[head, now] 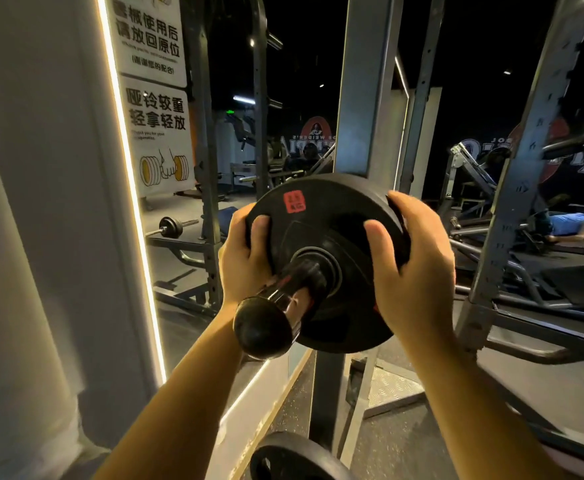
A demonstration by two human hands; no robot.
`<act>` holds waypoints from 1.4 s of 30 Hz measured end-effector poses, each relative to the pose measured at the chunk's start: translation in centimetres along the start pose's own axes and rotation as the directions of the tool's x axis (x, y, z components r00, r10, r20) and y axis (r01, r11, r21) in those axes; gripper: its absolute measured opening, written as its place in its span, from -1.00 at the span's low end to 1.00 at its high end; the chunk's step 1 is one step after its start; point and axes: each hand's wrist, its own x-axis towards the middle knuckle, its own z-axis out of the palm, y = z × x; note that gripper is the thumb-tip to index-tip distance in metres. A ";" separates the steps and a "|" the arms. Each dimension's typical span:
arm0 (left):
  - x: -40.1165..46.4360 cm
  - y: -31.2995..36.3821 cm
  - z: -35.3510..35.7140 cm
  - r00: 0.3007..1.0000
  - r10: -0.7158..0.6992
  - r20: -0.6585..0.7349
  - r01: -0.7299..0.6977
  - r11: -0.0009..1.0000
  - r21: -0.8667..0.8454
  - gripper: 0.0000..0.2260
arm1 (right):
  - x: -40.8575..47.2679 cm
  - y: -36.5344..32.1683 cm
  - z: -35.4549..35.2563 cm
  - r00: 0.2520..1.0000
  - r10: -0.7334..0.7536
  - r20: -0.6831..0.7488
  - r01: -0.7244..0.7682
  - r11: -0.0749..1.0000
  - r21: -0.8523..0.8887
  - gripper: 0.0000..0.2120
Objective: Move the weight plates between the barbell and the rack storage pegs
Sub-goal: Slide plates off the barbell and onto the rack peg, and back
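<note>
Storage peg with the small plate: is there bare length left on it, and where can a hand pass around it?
The storage peg is bare from its rounded end cap up to the small weight plate. The plate's rim is crowded: left hand and right hand grip opposite sides. There is open space above the plate beside the rack upright. Below, another weight plate fills the lower peg.

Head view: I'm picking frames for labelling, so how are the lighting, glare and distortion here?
Head view: dim gym; a bright LED strip blooms along the mirror edge; the glossy black storage peg reflects highlights; the round black weight plate, gripped by left hand and right hand, stays legible; wide-angle bending curves the rack uprights.
</note>
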 end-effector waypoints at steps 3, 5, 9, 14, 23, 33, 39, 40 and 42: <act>0.7 -0.4 -0.1 0.999 0.043 0.031 -0.043 0.999 0.010 -0.78 | -0.6 0.1 0.4 0.999 0.032 -0.042 -0.032 0.999 0.018 -0.42; 0.8 -0.7 -0.2 0.997 0.064 0.051 -0.064 0.998 -0.004 -0.84 | -0.5 0.0 0.3 0.998 0.029 -0.047 -0.028 1.000 0.008 -0.42; 1.0 -0.4 -0.6 0.995 0.028 0.096 -0.029 1.000 0.004 -0.79 | -0.5 0.1 0.2 0.999 0.023 -0.040 -0.022 1.000 0.018 -0.41; -1.2 -0.2 -2.6 0.979 -0.036 0.201 0.023 0.998 0.064 -0.77 | -0.4 0.1 0.1 0.999 0.038 -0.037 -0.037 0.999 0.016 -0.40; -13.3 -0.7 -5.9 0.861 -0.437 0.260 0.404 0.898 0.173 -0.71 | -6.4 0.6 -1.5 0.930 0.356 0.094 -0.368 0.911 0.185 -0.18; -24.1 -2.9 -5.3 0.590 -0.531 0.608 0.266 0.839 0.475 -0.85 | -22.7 3.7 -8.2 0.250 0.691 0.678 -0.761 0.574 -0.304 -0.89; -28.9 -2.8 -4.2 0.482 -0.439 0.759 0.104 0.888 0.447 -0.86 | -26.1 3.0 -16.1 0.000 0.822 0.569 -0.688 0.413 -0.597 -0.77; -30.0 -3.1 -4.0 0.446 -0.443 0.778 0.088 0.886 0.454 -0.87 | -27.1 2.8 -17.7 -0.058 0.841 0.538 -0.648 0.378 -0.661 -0.74; -32.4 -3.3 -3.5 0.371 -0.464 0.805 0.071 0.878 0.473 -0.95 | -29.1 2.1 -20.8 -0.168 0.851 0.497 -0.560 0.332 -0.759 -0.68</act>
